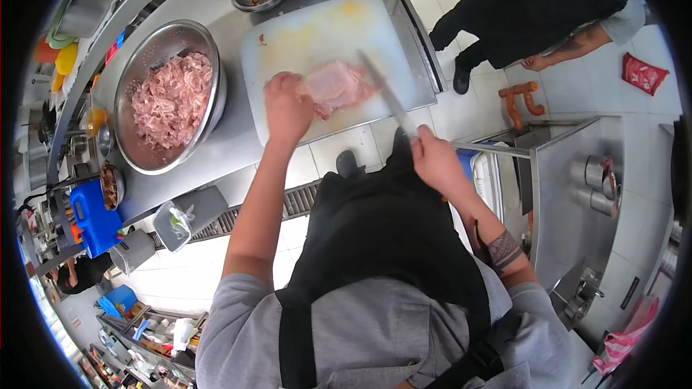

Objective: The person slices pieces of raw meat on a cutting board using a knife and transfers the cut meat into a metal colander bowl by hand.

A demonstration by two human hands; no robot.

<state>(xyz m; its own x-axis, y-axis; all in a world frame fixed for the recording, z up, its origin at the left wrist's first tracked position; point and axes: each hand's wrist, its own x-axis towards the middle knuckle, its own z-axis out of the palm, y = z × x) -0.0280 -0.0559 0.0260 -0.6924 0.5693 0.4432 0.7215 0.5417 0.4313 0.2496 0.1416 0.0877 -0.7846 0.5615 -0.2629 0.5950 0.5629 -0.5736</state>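
A piece of pale pink raw meat (337, 88), looking like chicken, lies flat near the front edge of the white cutting board (310, 32). My left hand (288, 106) grips its left end with curled fingers; some fingertips are hidden. In my right hand (436, 160) is a knife (386, 94), held by the handle, which my fingers mostly cover. The blade slants up and left over the board, just right of the meat. Whether it touches the meat I cannot tell.
Left of the board stands a large steel bowl (216, 112) of cut raw meat. Two smaller metal bowls, one a steel bowl (240, 6) with brown scraps, sit behind. A blue jug (97, 220) stands at left. A person in a black apron (530, 7) is at upper right.
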